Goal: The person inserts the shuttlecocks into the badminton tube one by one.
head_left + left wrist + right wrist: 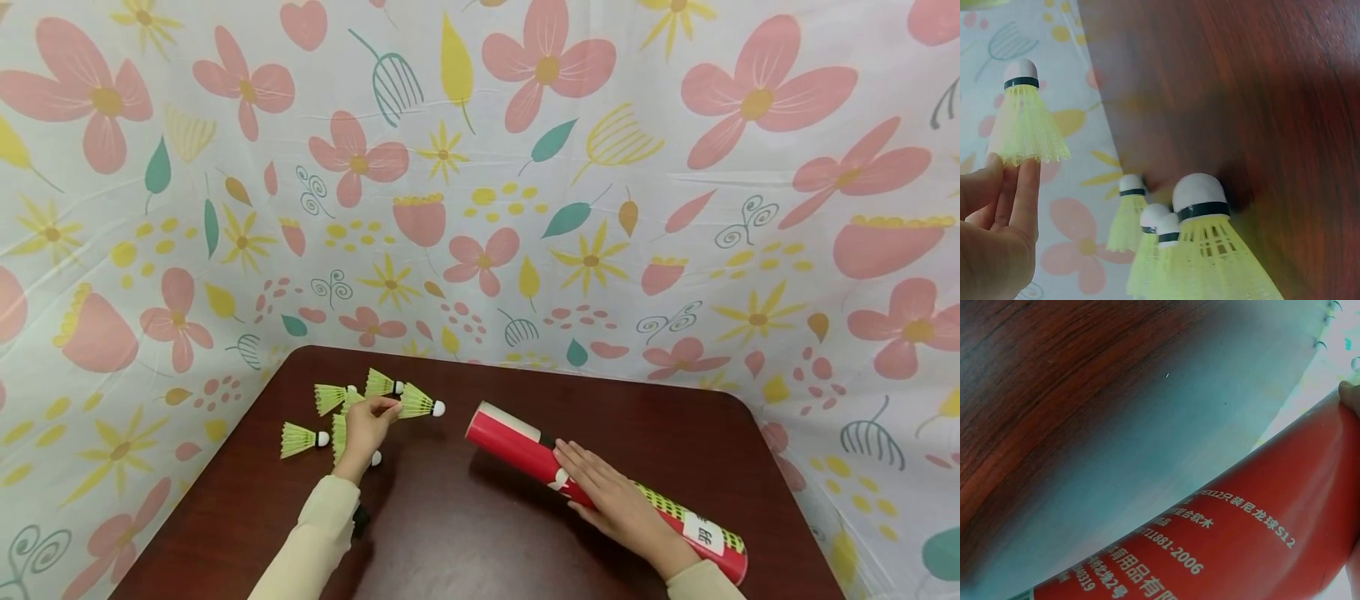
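Observation:
With thumb and fingertips, my left hand pinches a yellow shuttlecock by the rim of its skirt. Its white cork points right in the head view and up in the left wrist view. Several other yellow shuttlecocks lie around and beneath that hand, some partly hidden by it. My right hand grips a red shuttlecock tube around its middle, fingers over the top and thumb along the near side. The tube slants, one end toward the shuttlecocks. Printed white lettering shows on its red side in the right wrist view.
A dark brown wooden table with rounded far corners lies under everything. White cloth with pink, yellow and green flower prints hangs behind and beside it. A small dark object shows beside the left sleeve.

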Demonstrator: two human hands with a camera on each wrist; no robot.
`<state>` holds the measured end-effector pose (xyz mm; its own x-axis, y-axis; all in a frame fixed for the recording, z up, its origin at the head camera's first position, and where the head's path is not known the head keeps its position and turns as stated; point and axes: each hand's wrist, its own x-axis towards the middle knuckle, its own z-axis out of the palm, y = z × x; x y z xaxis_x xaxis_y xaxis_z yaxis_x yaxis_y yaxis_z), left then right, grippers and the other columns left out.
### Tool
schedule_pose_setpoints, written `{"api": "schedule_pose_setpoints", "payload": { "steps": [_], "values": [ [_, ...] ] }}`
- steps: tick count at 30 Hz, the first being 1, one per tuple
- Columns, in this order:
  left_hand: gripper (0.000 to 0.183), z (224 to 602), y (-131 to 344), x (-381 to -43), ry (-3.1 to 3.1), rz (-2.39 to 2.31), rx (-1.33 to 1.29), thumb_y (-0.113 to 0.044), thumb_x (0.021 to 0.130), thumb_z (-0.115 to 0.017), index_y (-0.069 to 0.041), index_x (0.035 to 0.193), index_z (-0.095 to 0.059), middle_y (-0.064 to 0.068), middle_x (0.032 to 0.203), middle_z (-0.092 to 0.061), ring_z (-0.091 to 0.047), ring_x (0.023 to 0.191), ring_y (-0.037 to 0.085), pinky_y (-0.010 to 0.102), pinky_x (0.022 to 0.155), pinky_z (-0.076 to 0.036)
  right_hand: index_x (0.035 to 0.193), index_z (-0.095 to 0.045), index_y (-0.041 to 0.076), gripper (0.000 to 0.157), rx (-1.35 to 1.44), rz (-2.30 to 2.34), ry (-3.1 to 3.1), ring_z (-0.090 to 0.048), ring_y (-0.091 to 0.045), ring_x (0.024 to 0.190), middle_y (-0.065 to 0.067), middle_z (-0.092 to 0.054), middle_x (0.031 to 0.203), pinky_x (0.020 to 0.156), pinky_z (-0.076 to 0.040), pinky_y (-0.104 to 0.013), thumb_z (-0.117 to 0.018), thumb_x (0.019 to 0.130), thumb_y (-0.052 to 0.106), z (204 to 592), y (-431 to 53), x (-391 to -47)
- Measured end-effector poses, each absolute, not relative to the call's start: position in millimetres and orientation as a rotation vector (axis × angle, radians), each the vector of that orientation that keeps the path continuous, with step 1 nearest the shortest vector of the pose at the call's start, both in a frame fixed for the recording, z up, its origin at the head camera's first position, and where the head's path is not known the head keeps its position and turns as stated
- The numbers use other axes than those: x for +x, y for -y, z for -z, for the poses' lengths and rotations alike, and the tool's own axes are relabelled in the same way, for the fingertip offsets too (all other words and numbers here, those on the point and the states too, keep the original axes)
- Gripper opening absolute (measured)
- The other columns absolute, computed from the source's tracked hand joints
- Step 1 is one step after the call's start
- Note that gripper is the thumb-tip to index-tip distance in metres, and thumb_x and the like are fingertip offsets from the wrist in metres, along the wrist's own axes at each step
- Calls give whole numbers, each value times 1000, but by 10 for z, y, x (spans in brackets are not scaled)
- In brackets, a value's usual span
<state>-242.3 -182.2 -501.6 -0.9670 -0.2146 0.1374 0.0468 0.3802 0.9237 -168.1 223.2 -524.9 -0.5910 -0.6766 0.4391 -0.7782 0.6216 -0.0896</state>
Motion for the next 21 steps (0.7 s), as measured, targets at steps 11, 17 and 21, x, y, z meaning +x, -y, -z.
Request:
{"api": "schedule_pose_setpoints", "payload": {
  "steps": [11, 17, 21],
  "values": [
    [9, 4874, 1611, -2243, 2347, 1698, 14, -7, 85, -72, 0, 91, -75, 15, 86, -71, -70, 81, 30, 42, 73, -56, 151, -32, 8, 77, 1150, -369, 2506, -33, -25, 139, -8, -31, 155, 114, -8, -19, -24, 95, 59, 5214, -2227, -1693],
    [8, 4886, 1511, -2209, 2352, 1688, -68, -9, 85, -73, -2, 90, -75, 13, 84, -72, -70, 78, 28, 39, 69, -56, 152, -30, 10, 78, 1130, -382, 2546, -30, -23, 141, -6, -29, 156, 112, -6, -16, -25, 93, 61, 5206, -2213, -1677],
    [8, 4895, 1437, -2197, 2347, 1739, -112, -9, 85, -73, -3, 89, -75, 12, 83, -72, -69, 78, 30, 36, 68, -56, 151, -31, 10, 77, 1119, -398, 2547, -31, -22, 141, -5, -29, 156, 112, -7, -16, -27, 93, 60, 5200, -2197, -1665]
  ]
}}
